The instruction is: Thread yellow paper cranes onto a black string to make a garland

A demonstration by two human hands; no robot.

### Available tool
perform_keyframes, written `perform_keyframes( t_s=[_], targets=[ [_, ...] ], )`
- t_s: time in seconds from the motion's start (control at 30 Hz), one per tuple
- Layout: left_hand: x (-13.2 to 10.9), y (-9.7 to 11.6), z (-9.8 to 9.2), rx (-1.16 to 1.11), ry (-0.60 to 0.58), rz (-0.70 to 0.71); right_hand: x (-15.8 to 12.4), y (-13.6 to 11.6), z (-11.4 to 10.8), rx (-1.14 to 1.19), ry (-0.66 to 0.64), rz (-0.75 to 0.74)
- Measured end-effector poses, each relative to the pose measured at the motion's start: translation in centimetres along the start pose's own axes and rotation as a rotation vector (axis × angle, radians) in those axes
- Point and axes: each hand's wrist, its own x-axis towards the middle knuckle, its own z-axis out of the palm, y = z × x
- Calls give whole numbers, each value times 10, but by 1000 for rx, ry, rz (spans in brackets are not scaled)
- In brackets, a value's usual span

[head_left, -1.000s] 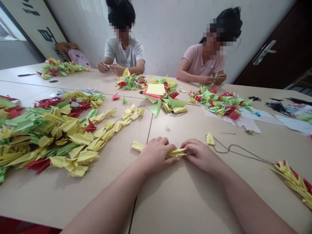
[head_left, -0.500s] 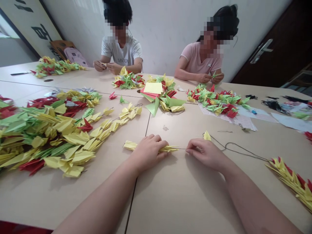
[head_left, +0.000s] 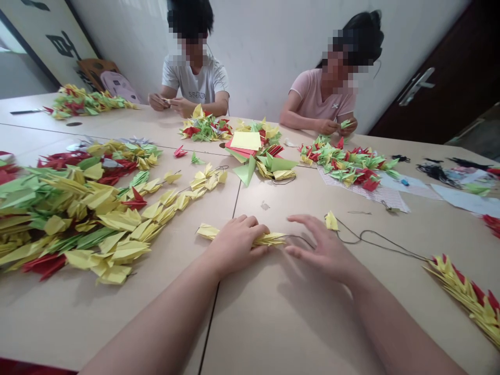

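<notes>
1. The right hand has just let go of the dark cord. Half a second ago its fingers pinched the cord; now they are spread wide, slightly blurred with motion, and hold nothing that I can see. The cord now sags in a loose curve instead of running taut.
2. The left hand stays in place, with its fingers closed over a short string of yellow paper cranes and pressing it against the tabletop.
3. The string's tip pokes out beyond the left fingers, toward the right hand, and its other end shows on the far side of the left hand. The cord leaves the tip and passes just beside the right fingertips.
4. A single yellow paper crane lies just beyond the right fingers, with the cord beside it. The cord runs on to a yellow-and-red crane strand, well to the right of the fingers.
5. Long heaped crane strands lie left of the left fingers.
</notes>
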Motion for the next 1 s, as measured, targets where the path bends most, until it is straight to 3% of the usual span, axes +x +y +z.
perform_keyframes(
  t_s=[0.07, 0.17, 0.3, 0.4, 0.5, 0.6, 0.8, 1.0],
  targets=[
    [0, 2, -2, -7, 16, 19, 2, -13, 13, 62, -92, -81],
    [-5, 3, -14, -22, 75, 9, 7, -21, 24, 128, -118, -84],
    [-18, -15, -42, -44, 175, -129, 9, -15, 24, 176, -150, -61],
    [-28, -38, -51, -33, 21, -169, 7, -11, 21, 203, -189, -61],
    [-29, -50, -46, -52, -161, -158, 6, -11, 20, 214, -201, -70],
    [-22, -46, -36, -153, -221, -108, 7, -11, 20, 216, -210, -92],
    [-12, -28, -25, -206, -175, -110, 8, -11, 14, 217, -232, -73],
    [-20, -38, -34, -158, -132, -81, 6, 6, 6, 285, -237, 19]
  ],
)
